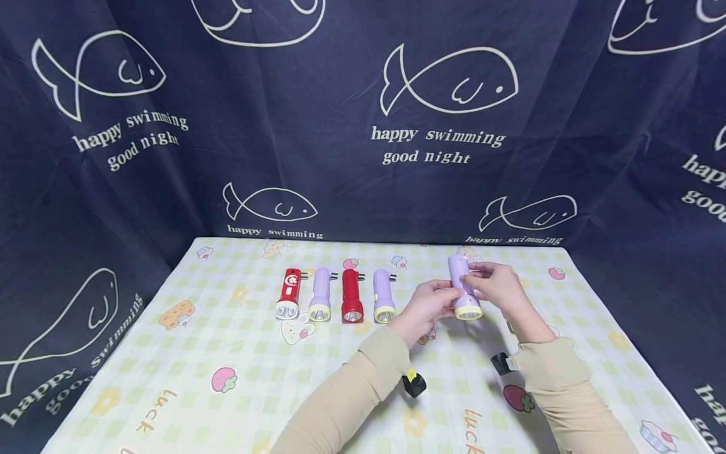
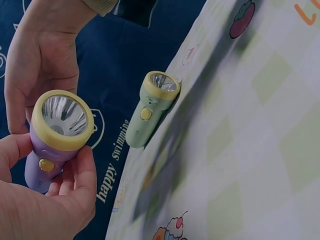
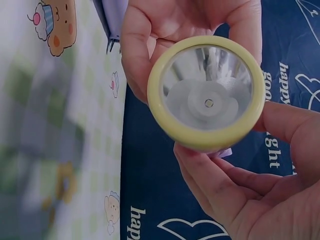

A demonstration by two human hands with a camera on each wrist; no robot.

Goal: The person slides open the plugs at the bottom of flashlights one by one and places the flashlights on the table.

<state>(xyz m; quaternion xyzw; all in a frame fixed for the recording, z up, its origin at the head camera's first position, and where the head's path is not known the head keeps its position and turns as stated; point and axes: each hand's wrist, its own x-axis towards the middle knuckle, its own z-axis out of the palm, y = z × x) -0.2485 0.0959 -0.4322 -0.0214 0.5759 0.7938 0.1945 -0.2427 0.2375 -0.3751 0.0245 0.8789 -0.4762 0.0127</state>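
In the head view, both hands hold a purple flashlight [image 1: 459,284] with a pale yellow rim, raised over the table's right side, lens end toward me. My left hand [image 1: 426,306] grips it near the head from the left; thumb and fingers wrap its body in the left wrist view. From the other side my right hand [image 1: 503,289] pinches the body between thumb and fingers. The round lens [image 3: 207,90] fills the middle of the right wrist view. A green flashlight [image 2: 154,107] lies on the table beyond the hands, hidden by the right hand in the head view.
Left of the hands, a row of flashlights lies on the patterned tablecloth [image 1: 187,403]: a red one with a white head [image 1: 290,293], a purple one [image 1: 321,293], a red one [image 1: 351,295] and another purple one [image 1: 383,295]. Plug prongs stick out sideways. A dark curtain [image 1: 351,157] hangs behind.
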